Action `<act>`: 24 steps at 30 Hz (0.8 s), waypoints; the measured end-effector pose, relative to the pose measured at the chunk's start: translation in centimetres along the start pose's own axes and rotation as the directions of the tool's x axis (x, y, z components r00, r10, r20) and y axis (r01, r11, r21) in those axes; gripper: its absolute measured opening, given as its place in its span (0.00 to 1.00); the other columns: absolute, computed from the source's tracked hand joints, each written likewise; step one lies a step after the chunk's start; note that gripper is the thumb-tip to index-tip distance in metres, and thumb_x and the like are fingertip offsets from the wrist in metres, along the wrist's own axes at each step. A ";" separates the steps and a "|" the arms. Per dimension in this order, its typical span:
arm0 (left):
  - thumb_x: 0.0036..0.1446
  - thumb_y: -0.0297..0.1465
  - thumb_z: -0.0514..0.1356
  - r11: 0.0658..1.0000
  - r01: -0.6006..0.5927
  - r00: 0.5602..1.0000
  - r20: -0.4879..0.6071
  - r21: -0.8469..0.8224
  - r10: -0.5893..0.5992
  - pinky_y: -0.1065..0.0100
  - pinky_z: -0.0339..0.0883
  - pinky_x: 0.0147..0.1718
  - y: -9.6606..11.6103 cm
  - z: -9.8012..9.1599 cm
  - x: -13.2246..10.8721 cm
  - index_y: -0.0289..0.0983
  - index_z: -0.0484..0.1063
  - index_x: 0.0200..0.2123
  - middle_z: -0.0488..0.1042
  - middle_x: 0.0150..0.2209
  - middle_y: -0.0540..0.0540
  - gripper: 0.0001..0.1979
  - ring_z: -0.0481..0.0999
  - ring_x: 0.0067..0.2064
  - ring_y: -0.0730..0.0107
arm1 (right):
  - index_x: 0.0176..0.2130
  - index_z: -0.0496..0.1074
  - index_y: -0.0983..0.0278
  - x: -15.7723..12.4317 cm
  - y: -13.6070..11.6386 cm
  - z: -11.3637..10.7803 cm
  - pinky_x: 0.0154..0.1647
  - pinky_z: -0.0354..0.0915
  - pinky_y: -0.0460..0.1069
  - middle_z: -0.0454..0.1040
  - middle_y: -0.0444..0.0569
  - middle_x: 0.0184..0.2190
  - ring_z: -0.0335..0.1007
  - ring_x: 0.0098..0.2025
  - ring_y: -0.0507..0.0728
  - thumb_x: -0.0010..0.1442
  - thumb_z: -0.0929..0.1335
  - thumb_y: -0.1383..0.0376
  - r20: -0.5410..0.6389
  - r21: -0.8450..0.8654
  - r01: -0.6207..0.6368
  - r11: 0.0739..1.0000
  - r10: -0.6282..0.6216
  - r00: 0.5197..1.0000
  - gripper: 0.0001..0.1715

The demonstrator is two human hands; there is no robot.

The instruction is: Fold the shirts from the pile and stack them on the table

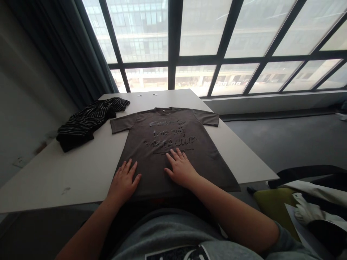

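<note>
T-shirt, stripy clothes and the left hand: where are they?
T-shirt (173, 144), head view, on the printed chest.
striped clothes (86, 121), head view, on the crumpled middle.
left hand (123, 182), head view, on the back of the hand.

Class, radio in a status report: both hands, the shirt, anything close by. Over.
Left hand and right hand open, flat on lower T-shirt. T-shirt spread face up on table. Striped garment heaped at its left, apart.

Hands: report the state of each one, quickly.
Left hand: open, palm flat on the dark brown printed T-shirt spread on the white table, gripping nothing.
Right hand: open, fingers spread, flat on the same T-shirt.
</note>
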State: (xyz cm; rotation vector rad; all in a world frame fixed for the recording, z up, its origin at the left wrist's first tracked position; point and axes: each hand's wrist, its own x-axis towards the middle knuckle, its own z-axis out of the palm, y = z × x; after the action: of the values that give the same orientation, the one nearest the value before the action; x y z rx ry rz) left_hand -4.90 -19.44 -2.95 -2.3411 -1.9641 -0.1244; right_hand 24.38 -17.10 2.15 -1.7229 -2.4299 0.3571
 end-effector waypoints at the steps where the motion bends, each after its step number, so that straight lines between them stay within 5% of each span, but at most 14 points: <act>1: 0.72 0.43 0.54 1.000 0.000 1.000 -0.010 0.002 0.000 0.47 0.57 0.71 0.1 0.0 0.0 0.36 0.63 0.73 0.55 0.75 0.37 0.32 0.56 0.75 0.45 | 0.76 0.55 0.67 1.0 -0.7 -0.1 0.78 0.42 0.67 0.45 0.57 0.77 0.33 0.80 0.70 0.71 0.65 0.49 0.012 -0.004 0.054 0.999 -0.053 0.998 0.45; 6: 0.71 0.43 0.54 1.000 0.000 1.000 -0.019 0.009 0.000 0.47 0.58 0.70 0.3 0.3 0.3 0.32 0.60 0.74 0.55 0.75 0.33 0.34 0.57 0.75 0.43 | 0.77 0.52 0.70 5.9 -3.8 1.0 0.79 0.42 0.66 0.42 0.57 0.77 0.34 0.80 0.68 0.73 0.62 0.47 0.116 -0.019 0.218 0.976 -0.214 0.970 0.46; 10: 0.71 0.43 0.54 1.000 0.020 1.000 -0.019 0.004 -0.020 0.47 0.57 0.71 0.5 0.2 0.3 0.31 0.62 0.73 0.55 0.75 0.34 0.34 0.57 0.75 0.44 | 0.78 0.49 0.68 6.8 -3.4 2.2 0.80 0.40 0.64 0.40 0.54 0.78 0.35 0.80 0.65 0.74 0.58 0.45 0.152 -0.023 0.256 0.966 -0.250 0.956 0.46; 14: 0.71 0.44 0.54 0.999 0.040 0.999 -0.003 -0.018 -0.040 0.46 0.57 0.71 0.9 -0.3 0.1 0.33 0.61 0.73 0.55 0.75 0.35 0.34 0.56 0.75 0.45 | 0.78 0.48 0.65 5.0 0.4 2.0 0.81 0.39 0.61 0.39 0.48 0.78 0.34 0.80 0.62 0.75 0.55 0.44 0.137 -0.040 0.230 0.972 -0.223 0.965 0.45; 24: 0.71 0.45 0.52 0.997 0.068 0.996 0.067 -0.022 -0.066 0.48 0.53 0.73 1.1 -1.1 0.2 0.33 0.59 0.74 0.52 0.76 0.37 0.35 0.54 0.76 0.46 | 0.79 0.45 0.69 -0.4 10.9 0.9 0.81 0.39 0.58 0.37 0.53 0.78 0.34 0.80 0.61 0.75 0.53 0.43 0.050 -0.166 -0.213 0.963 0.224 0.973 0.48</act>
State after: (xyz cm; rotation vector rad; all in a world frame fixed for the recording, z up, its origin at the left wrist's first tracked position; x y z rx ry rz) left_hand -3.80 -19.52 -1.86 -2.3244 -2.0839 -0.0762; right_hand 34.23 -14.16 -1.70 -2.0888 -2.3773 0.2545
